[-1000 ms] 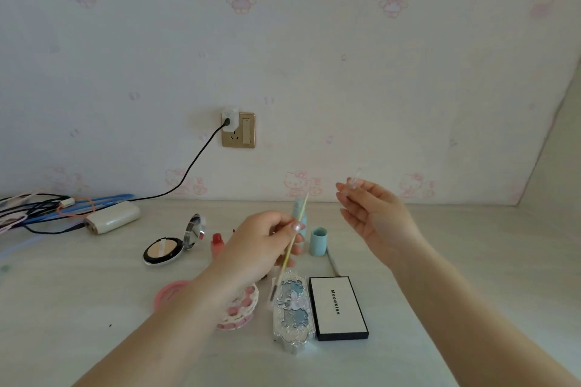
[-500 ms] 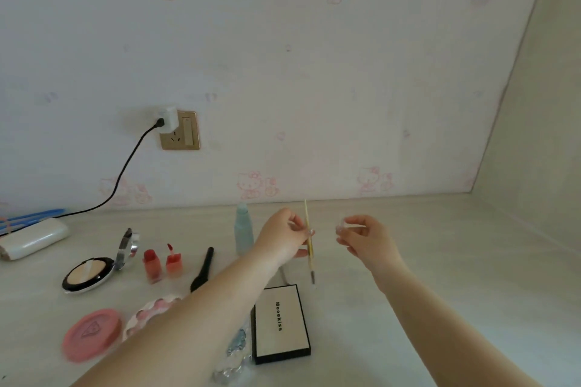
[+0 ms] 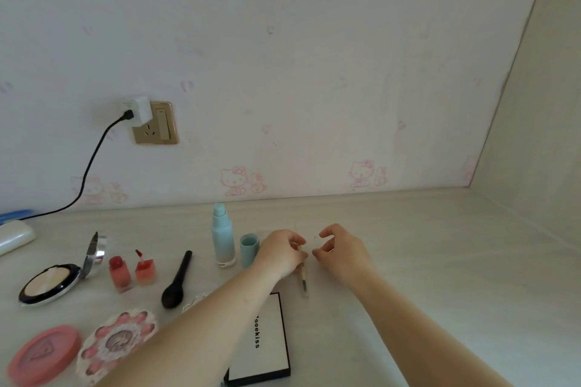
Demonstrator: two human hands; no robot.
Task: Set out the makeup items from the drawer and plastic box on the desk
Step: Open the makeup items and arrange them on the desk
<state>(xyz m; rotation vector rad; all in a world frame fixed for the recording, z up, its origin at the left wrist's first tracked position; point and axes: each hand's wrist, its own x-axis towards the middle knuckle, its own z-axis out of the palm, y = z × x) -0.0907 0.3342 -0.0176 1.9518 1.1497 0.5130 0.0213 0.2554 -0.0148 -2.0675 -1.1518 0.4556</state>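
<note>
From my remote seat, the desk (image 3: 408, 276) filled the lower view, pale and wood-grained, running back to the papered wall. On it, nearest the camera, lay the black-framed white palette (image 3: 267, 339), partly under the left forearm. At the left edge sat the pink round compact (image 3: 42, 353), shut, with the flower-patterned blush (image 3: 118, 341) touching its right side. Behind them the powder compact (image 3: 50, 283) stood open, mirror lid tilted up. The light-blue bottle (image 3: 222, 239) stood upright near the middle, its blue cap (image 3: 249, 249) off and just beside it on the right. The black brush (image 3: 176, 281) lay slanted to the bottle's left, then the two red lip tints (image 3: 132, 272), one uncapped.

My left hand (image 3: 279, 256) was pinched closed on a thin yellow-handled brush (image 3: 303, 280), whose tip pointed down at the desk beside the palette. My right hand (image 3: 341, 253), just beside the left, held between thumb and fingertips something small and clear (image 3: 316, 238), possibly the brush's cap; it was too blurred to be sure.
</note>
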